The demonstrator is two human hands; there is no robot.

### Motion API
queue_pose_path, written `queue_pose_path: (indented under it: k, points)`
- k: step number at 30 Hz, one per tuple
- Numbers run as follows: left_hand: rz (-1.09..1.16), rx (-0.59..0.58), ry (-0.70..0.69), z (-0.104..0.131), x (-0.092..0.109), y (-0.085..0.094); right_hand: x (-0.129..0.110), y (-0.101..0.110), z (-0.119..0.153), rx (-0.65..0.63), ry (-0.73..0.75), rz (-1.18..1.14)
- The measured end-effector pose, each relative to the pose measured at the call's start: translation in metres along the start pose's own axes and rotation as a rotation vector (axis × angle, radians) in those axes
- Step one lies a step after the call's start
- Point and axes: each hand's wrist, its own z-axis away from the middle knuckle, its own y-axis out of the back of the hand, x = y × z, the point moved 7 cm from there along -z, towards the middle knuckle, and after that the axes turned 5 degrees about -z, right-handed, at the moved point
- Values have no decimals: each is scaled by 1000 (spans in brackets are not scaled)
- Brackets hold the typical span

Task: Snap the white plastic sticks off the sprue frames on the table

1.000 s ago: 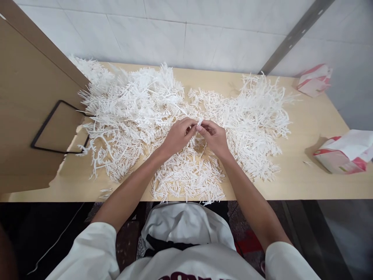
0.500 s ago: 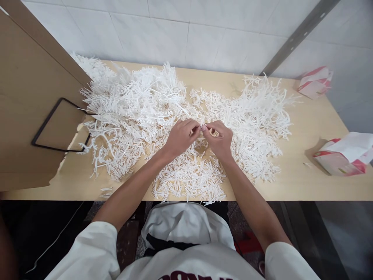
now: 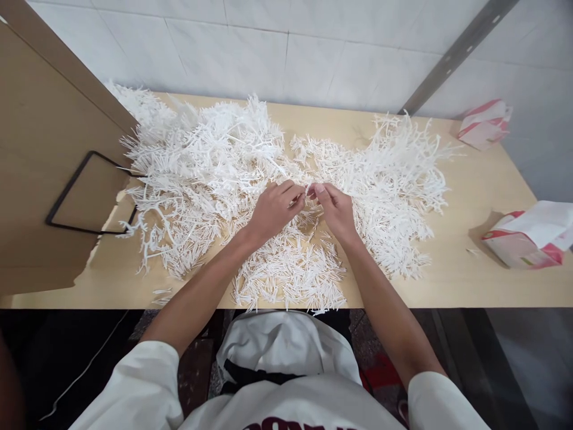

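Note:
Heaps of thin white branching plastic pieces cover much of the light wooden table [image 3: 456, 239]. A tall pile [image 3: 210, 149] lies at the left, a second pile [image 3: 403, 161] at the right, and short loose sticks [image 3: 290, 275] lie near the front edge. Between them, my left hand [image 3: 278, 209] and my right hand [image 3: 335, 209] meet fingertip to fingertip above the table. Both hands are closed in a pinch. A small white bit shows between the fingertips, too small to make out, and the fingers partly hide it.
At the left stands a brown cardboard box [image 3: 54, 149] with a torn edge, a black wire frame [image 3: 67, 191] against it. Two red-and-white paper packets [image 3: 528, 239] [image 3: 486, 124] sit at the right. A slotted metal post [image 3: 452, 60] rises before the tiled wall.
My fingertips have shifted slightly, with the right hand's fingers turned a little and a white bit now showing between the hands. The piles look the same.

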Motion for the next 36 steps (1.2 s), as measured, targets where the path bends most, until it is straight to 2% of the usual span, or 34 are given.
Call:
queue_pose_path:
  k: [3,7,10,13,18,19,23,25,28,30,32,36]
  points:
    - [-72,-23,-50,1,4,-6,-7,-4,2,-33,93,40]
    - [-120,-28,-33,3,3,-10,-18,-4,11,110,300,251]
    - [-101,-24,58,3,-3,-8,-22,4,18,263,395,368]
    - [62,-18,198,1,-13,-2,-19,15,16,348,338,375]
    - [464,-14,257,-3,-14,4,-11,24,5,300,161,265]
    - [507,-11,255,-3,-14,4,-9,22,3,256,125,217]
    - [625,-35,260,-2,-14,-1,2,-3,3,-52,-13,-52]
    - [682,-65,296,-1,-17,-6,5,-5,5,-41,-47,-131]
    - [708,-150,293,-1,-17,-13,7,3,6,101,-59,-161]
    - [682,-225,260,0,-14,-17,5,6,6,125,-55,-161]
    - [640,-249,259,0,-13,-18,3,5,5,115,-58,-167]
    - [542,-156,318,0,-21,-12,3,-5,3,-21,-84,-147]
